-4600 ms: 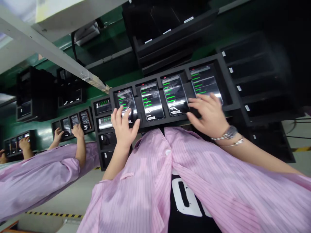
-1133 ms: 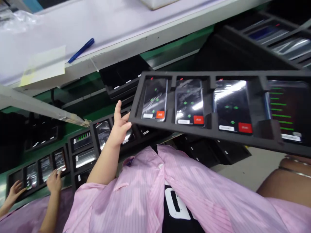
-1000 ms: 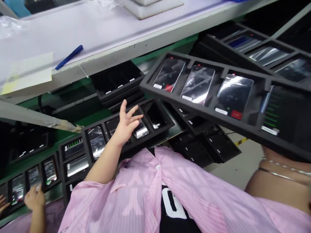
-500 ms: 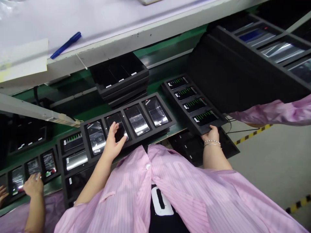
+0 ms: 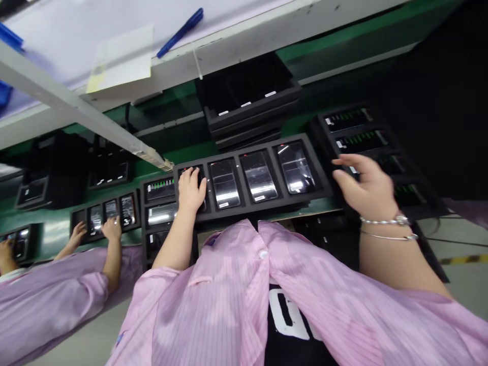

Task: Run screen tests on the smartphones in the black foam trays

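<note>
My left hand [image 5: 191, 190] rests with fingers spread over the leftmost phone of a black foam tray [image 5: 244, 206]. Phones with dark, reflective screens, such as this phone [image 5: 224, 183], lie side by side in its slots. My right hand [image 5: 368, 185], with bracelets at the wrist, is raised with fingers apart and holds nothing. It is over the near side of a second black tray [image 5: 392, 133], whose phones [image 5: 362, 141] show green bars; the hand covers part of that tray.
Behind the middle tray stands a stack of black trays [image 5: 251, 109]. Another tray [image 5: 144, 239] is at the left. A co-worker's hands [image 5: 112, 229] touch a further tray [image 5: 131, 208]. A white shelf edge [image 5: 267, 38] and slanted post [image 5: 95, 122] cross above; a blue pen [image 5: 181, 33] lies there.
My right hand has let go of the right tray's near end and risen over it. My left hand has shifted from the second phone to the leftmost one. The view has swung left.
</note>
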`<state>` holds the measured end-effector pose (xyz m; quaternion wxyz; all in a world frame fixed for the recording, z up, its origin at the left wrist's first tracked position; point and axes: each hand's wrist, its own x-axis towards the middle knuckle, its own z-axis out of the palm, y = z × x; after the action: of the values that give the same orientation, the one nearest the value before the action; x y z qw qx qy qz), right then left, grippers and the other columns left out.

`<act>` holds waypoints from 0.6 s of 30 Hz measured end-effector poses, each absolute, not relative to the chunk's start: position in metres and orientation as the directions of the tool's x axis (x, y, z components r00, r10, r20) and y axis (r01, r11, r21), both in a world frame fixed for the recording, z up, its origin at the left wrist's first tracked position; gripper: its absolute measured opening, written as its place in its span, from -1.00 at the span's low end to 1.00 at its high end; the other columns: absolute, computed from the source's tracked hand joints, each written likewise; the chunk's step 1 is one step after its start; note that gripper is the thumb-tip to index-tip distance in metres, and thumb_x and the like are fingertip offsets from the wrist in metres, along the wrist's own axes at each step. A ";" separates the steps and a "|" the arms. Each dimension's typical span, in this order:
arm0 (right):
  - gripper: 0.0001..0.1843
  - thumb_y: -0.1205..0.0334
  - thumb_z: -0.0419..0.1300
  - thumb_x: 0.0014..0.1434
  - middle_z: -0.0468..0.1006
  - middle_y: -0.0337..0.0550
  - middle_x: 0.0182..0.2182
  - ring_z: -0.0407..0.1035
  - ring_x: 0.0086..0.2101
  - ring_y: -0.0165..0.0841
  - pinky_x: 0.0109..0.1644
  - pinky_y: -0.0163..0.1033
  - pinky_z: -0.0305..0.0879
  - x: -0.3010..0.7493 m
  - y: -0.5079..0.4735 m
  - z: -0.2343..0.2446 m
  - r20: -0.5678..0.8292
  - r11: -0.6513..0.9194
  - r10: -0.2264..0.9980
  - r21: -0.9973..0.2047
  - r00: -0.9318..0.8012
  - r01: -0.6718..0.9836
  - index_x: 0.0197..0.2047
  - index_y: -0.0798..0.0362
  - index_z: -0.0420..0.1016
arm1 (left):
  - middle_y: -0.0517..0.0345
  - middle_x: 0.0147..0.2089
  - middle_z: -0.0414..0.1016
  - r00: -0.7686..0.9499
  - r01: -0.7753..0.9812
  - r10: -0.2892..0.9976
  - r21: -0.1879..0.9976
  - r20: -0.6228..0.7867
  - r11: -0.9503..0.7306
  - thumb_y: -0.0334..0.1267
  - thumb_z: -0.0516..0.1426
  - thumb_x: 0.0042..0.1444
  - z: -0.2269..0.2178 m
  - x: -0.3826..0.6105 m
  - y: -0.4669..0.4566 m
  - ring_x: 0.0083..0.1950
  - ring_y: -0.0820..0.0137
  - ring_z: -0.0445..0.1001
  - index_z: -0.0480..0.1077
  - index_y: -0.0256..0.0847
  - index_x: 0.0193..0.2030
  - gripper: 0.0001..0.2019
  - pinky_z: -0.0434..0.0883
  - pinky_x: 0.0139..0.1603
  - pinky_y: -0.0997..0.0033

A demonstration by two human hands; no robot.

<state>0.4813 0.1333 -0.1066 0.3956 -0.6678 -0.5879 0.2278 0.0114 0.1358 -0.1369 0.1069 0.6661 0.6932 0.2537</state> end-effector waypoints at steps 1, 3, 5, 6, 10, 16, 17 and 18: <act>-0.39 0.00 0.30 0.08 0.58 0.13 0.10 0.44 0.17 -0.02 0.41 0.15 0.26 0.464 0.138 -0.111 0.122 0.030 0.987 -0.769 0.101 0.639 0.16 0.08 0.49 | -0.23 0.46 0.35 -0.101 0.866 0.975 0.501 0.200 -0.012 -0.08 0.09 0.32 -0.140 0.013 0.136 0.54 -0.04 0.23 0.40 -0.23 0.33 -0.49 0.09 0.59 -0.25; -0.24 -0.04 0.33 0.02 0.44 0.29 0.26 0.24 0.33 0.17 0.48 0.35 0.03 0.435 0.146 -0.124 0.053 0.028 0.998 -0.717 0.015 0.696 0.23 0.19 0.45 | -0.22 0.47 0.34 -0.103 0.866 0.975 0.500 0.196 -0.009 -0.14 0.10 0.31 -0.144 0.016 0.133 0.55 0.00 0.23 0.38 -0.25 0.34 -0.50 0.10 0.60 -0.20; -0.15 -0.09 0.27 0.07 0.24 0.38 0.40 -0.01 0.43 0.28 0.49 0.50 -0.18 0.416 0.147 -0.137 0.023 0.002 1.000 -0.616 0.016 0.788 0.31 0.26 0.36 | -0.25 0.49 0.32 -0.101 0.872 0.981 0.490 0.163 0.008 -0.21 0.15 0.26 -0.144 0.017 0.129 0.56 -0.01 0.21 0.34 -0.29 0.38 -0.44 0.11 0.60 -0.20; -0.15 -0.11 0.23 0.12 0.19 0.36 0.42 -0.08 0.45 0.29 0.48 0.53 -0.21 0.411 0.146 -0.141 0.023 -0.007 0.999 -0.566 0.024 0.824 0.35 0.26 0.31 | -0.26 0.49 0.32 -0.108 0.872 0.983 0.489 0.147 0.023 -0.24 0.17 0.23 -0.144 0.017 0.127 0.57 -0.02 0.20 0.32 -0.29 0.39 -0.41 0.12 0.60 -0.21; -0.25 -0.12 0.11 0.22 0.31 0.28 0.36 -0.02 0.43 0.24 0.48 0.44 -0.09 0.412 0.139 -0.144 0.043 0.020 0.999 -0.533 0.003 0.846 0.36 0.14 0.30 | -0.22 0.48 0.35 -0.155 0.853 0.983 0.516 0.102 0.081 -0.34 0.18 0.16 -0.142 0.014 0.123 0.58 -0.02 0.17 0.31 -0.25 0.39 -0.39 0.13 0.59 -0.24; -0.35 -0.07 0.16 0.19 0.36 0.25 0.32 -0.03 0.44 0.20 0.51 0.39 -0.14 0.411 0.143 -0.139 -0.014 -0.106 0.993 -0.589 0.120 0.802 0.26 0.09 0.38 | -0.25 0.48 0.32 -0.103 0.863 0.981 0.506 0.164 0.007 -0.29 0.14 0.26 -0.125 0.044 0.130 0.58 0.01 0.18 0.30 -0.27 0.40 -0.44 0.04 0.62 -0.21; -0.38 -0.06 0.16 0.20 0.38 0.24 0.29 -0.01 0.44 0.16 0.51 0.35 -0.11 0.410 0.144 -0.140 -0.022 -0.131 0.989 -0.601 0.148 0.789 0.24 0.08 0.39 | -0.21 0.49 0.30 -0.028 0.873 0.982 0.482 0.188 -0.067 -0.26 0.14 0.28 -0.122 0.057 0.133 0.59 0.01 0.15 0.30 -0.24 0.41 -0.45 0.00 0.63 -0.19; -0.41 -0.05 0.16 0.20 0.40 0.24 0.26 0.00 0.44 0.13 0.52 0.32 -0.09 0.410 0.145 -0.140 -0.026 -0.150 0.985 -0.608 0.169 0.779 0.22 0.07 0.41 | -0.16 0.51 0.28 0.063 0.877 0.979 0.457 0.194 -0.147 -0.24 0.13 0.30 -0.121 0.071 0.137 0.61 0.02 0.11 0.29 -0.21 0.43 -0.45 -0.04 0.64 -0.19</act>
<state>0.4098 0.1449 -0.1403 0.2377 -0.7268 -0.6069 0.2166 0.0708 0.1373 -0.1207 0.1093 0.7208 0.6438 0.2325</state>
